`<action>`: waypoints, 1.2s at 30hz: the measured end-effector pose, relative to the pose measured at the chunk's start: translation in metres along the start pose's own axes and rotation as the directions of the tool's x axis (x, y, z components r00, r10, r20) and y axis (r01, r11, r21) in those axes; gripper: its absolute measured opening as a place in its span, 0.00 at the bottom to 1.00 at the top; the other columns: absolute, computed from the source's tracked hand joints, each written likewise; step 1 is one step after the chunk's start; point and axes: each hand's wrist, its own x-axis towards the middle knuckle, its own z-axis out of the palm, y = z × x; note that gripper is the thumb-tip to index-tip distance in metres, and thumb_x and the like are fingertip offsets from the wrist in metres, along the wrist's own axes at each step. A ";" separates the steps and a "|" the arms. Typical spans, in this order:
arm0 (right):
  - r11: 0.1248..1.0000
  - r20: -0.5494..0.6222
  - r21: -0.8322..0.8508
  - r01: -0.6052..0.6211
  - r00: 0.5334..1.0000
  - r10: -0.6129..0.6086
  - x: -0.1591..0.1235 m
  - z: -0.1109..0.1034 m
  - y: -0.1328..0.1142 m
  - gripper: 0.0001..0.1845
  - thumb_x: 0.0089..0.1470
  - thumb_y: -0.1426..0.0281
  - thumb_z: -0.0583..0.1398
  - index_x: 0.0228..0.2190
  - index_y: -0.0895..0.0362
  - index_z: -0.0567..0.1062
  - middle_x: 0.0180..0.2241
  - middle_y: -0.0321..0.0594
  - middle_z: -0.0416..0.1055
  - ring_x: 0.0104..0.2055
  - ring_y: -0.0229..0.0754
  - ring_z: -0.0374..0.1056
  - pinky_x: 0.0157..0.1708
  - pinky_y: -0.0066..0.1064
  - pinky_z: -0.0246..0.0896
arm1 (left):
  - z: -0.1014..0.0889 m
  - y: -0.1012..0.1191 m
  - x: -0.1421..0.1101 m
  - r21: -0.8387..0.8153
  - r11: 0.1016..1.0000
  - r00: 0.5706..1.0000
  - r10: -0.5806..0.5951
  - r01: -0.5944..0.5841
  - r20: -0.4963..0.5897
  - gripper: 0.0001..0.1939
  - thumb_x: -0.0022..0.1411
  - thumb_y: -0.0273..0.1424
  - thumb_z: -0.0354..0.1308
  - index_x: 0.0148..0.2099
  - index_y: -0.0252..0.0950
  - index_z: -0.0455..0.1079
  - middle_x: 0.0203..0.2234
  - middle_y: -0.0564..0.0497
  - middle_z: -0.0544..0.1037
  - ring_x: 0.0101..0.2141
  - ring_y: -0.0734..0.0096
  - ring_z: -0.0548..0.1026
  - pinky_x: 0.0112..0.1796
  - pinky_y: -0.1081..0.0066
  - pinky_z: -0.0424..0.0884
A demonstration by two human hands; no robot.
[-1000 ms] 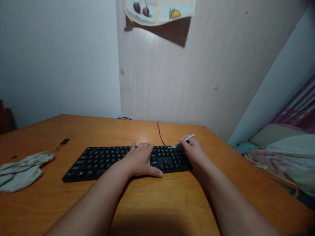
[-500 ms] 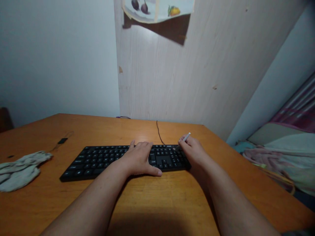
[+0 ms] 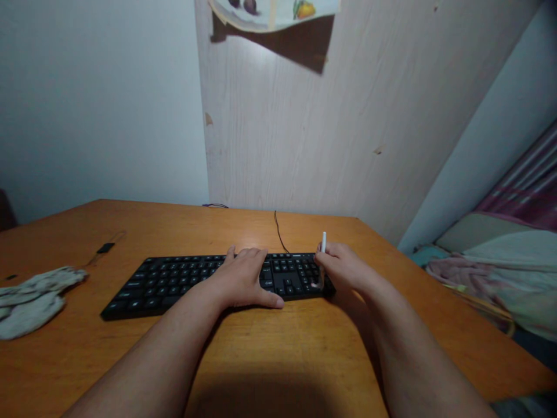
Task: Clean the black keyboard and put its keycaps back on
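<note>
A black keyboard [image 3: 167, 283] lies on the wooden table, its number pad toward the right. My left hand [image 3: 244, 280] rests across the middle of it, fingers stretched out and thumb spread along the front edge. Pinched in my right hand [image 3: 342, 264] is a slim white-handled tool [image 3: 324, 241] that looks like a small brush. It stands nearly upright over the number pad, and its blurred lower end is at the keys near the keyboard's right front corner.
A pale cloth [image 3: 39, 302], apparently a glove, lies at the left of the table [image 3: 278, 348]. Behind it sits a small black object with a cord [image 3: 105, 248]. The keyboard cable [image 3: 279, 232] runs to the back edge. Bedding [image 3: 500, 267] is beyond the right side.
My right hand has turned the brush from slanted to nearly upright, and its lower end has come nearer the keyboard's front edge. My left hand stays in place on the keyboard.
</note>
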 end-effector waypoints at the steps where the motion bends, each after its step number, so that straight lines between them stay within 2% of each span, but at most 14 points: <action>1: 0.999 -0.004 0.040 -0.010 1.000 0.010 -0.001 0.000 -0.001 0.12 0.48 0.71 0.57 0.16 0.55 0.69 0.17 0.38 0.67 0.22 0.40 0.61 0.22 0.30 0.51 | 0.000 0.000 0.000 -0.002 1.000 1.000 -0.001 0.001 0.001 0.63 0.39 0.68 0.57 0.70 0.37 0.53 0.66 0.34 0.60 0.65 0.38 0.57 0.64 0.39 0.36; 6: 0.976 -0.132 0.212 -0.038 0.989 0.067 -0.001 0.001 -0.008 0.12 0.51 0.67 0.56 0.18 0.53 0.66 0.16 0.36 0.63 0.22 0.40 0.60 0.23 0.31 0.55 | -0.002 0.001 0.000 -0.004 1.000 1.000 -0.002 0.002 0.010 0.65 0.38 0.70 0.56 0.70 0.35 0.53 0.66 0.33 0.60 0.65 0.38 0.56 0.64 0.38 0.36; 11: 0.988 -0.190 0.148 0.047 0.982 -0.019 0.006 0.011 -0.003 0.13 0.57 0.60 0.56 0.25 0.54 0.69 0.23 0.35 0.68 0.27 0.40 0.64 0.28 0.30 0.56 | -0.001 0.001 0.000 0.001 1.000 1.000 -0.001 0.001 0.013 0.66 0.38 0.70 0.55 0.70 0.34 0.52 0.67 0.33 0.59 0.65 0.37 0.56 0.63 0.37 0.36; 14: 0.989 -0.164 0.124 0.083 0.985 -0.062 0.007 0.018 0.003 0.15 0.59 0.58 0.55 0.30 0.55 0.72 0.27 0.37 0.72 0.32 0.42 0.67 0.32 0.30 0.58 | 0.000 0.000 0.000 0.002 1.000 1.000 0.008 -0.008 0.006 0.65 0.39 0.70 0.55 0.70 0.35 0.53 0.66 0.34 0.59 0.65 0.37 0.56 0.63 0.38 0.36; 16: 0.993 -0.120 0.060 0.097 0.989 -0.089 0.007 0.019 0.004 0.15 0.59 0.59 0.54 0.28 0.55 0.73 0.28 0.38 0.72 0.32 0.42 0.68 0.33 0.31 0.58 | 0.000 0.000 0.000 0.002 1.000 1.000 0.010 -0.010 0.001 0.65 0.38 0.70 0.55 0.70 0.35 0.53 0.66 0.34 0.60 0.65 0.37 0.56 0.64 0.38 0.37; 19: 0.995 -0.062 -0.046 0.084 0.994 -0.087 0.006 0.015 0.003 0.16 0.59 0.60 0.54 0.26 0.56 0.72 0.26 0.38 0.71 0.31 0.41 0.67 0.31 0.30 0.56 | 0.000 0.000 0.000 -0.001 1.000 1.000 0.009 -0.009 -0.001 0.64 0.38 0.70 0.55 0.70 0.35 0.54 0.66 0.34 0.60 0.65 0.37 0.56 0.64 0.39 0.36; 23: 0.992 -0.001 -0.100 0.074 0.997 -0.074 0.004 0.009 -0.001 0.14 0.59 0.64 0.53 0.25 0.56 0.71 0.24 0.38 0.70 0.28 0.40 0.66 0.28 0.29 0.53 | 0.000 0.001 0.000 -0.007 1.000 1.000 0.003 -0.003 0.002 0.64 0.38 0.70 0.56 0.69 0.37 0.54 0.65 0.34 0.61 0.64 0.38 0.57 0.64 0.39 0.36; 26: 0.993 0.058 -0.089 0.082 0.995 -0.077 0.002 0.007 -0.006 0.14 0.57 0.66 0.53 0.22 0.56 0.70 0.23 0.37 0.69 0.27 0.39 0.65 0.27 0.29 0.52 | 0.000 0.001 -0.001 -0.009 1.000 1.000 0.007 -0.007 -0.002 0.64 0.38 0.71 0.55 0.69 0.36 0.54 0.66 0.34 0.61 0.64 0.38 0.57 0.64 0.39 0.36; 29: 0.999 0.082 0.016 0.045 0.996 -0.047 -0.002 0.005 -0.013 0.13 0.54 0.68 0.55 0.20 0.56 0.69 0.22 0.36 0.68 0.26 0.38 0.63 0.26 0.28 0.53 | 0.000 0.001 0.000 -0.004 1.000 1.000 0.007 -0.007 -0.001 0.66 0.37 0.71 0.55 0.70 0.34 0.54 0.65 0.33 0.61 0.64 0.37 0.57 0.63 0.36 0.36; 31: 0.991 0.041 0.133 -0.013 0.999 0.007 -0.003 0.004 -0.017 0.12 0.52 0.68 0.55 0.19 0.55 0.67 0.20 0.35 0.65 0.24 0.38 0.60 0.25 0.28 0.52 | -0.001 0.001 0.000 -0.001 1.000 1.000 0.008 -0.008 -0.001 0.66 0.37 0.72 0.54 0.69 0.33 0.54 0.65 0.32 0.61 0.64 0.37 0.57 0.63 0.36 0.37; 33: 0.973 -0.057 0.224 -0.058 0.996 0.073 -0.002 0.002 -0.019 0.11 0.52 0.68 0.55 0.19 0.55 0.67 0.18 0.34 0.63 0.22 0.37 0.59 0.24 0.28 0.51 | 0.000 0.000 0.000 0.001 1.000 1.000 0.009 -0.009 -0.005 0.65 0.38 0.72 0.54 0.69 0.35 0.55 0.66 0.33 0.61 0.64 0.38 0.57 0.63 0.36 0.36; 36: 0.973 -0.243 0.224 -0.055 0.964 0.111 0.002 -0.001 -0.017 0.11 0.53 0.65 0.55 0.22 0.55 0.68 0.19 0.34 0.64 0.23 0.38 0.61 0.25 0.29 0.53 | 0.000 -0.001 0.000 -0.001 1.000 1.000 0.010 -0.010 -0.005 0.65 0.38 0.71 0.55 0.69 0.36 0.55 0.66 0.33 0.60 0.65 0.39 0.57 0.64 0.38 0.36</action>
